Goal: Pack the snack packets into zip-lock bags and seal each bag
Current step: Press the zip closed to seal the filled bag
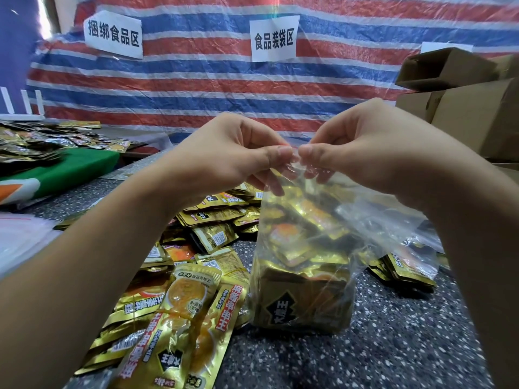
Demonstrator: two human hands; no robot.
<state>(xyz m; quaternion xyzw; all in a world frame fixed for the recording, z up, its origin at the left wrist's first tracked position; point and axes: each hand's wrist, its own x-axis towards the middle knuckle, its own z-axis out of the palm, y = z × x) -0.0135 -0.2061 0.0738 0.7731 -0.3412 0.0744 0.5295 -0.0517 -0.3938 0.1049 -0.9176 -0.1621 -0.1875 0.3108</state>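
Above the speckled tabletop [393, 346], the left hand [238, 153] and right hand [365, 153] pinch the top of a zip-lock bag [303, 262] stuffed with gold snack packets [297, 299].

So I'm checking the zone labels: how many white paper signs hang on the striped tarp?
3: one upper left, one upper centre, and a third at right, only its top edge showing above the cardboard boxes. More may be hidden.

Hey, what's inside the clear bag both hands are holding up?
The zip-lock bag holds gold snack packets stacked toward its bottom. The left hand and right hand pinch its top edge. How many packets it holds cannot be seen.
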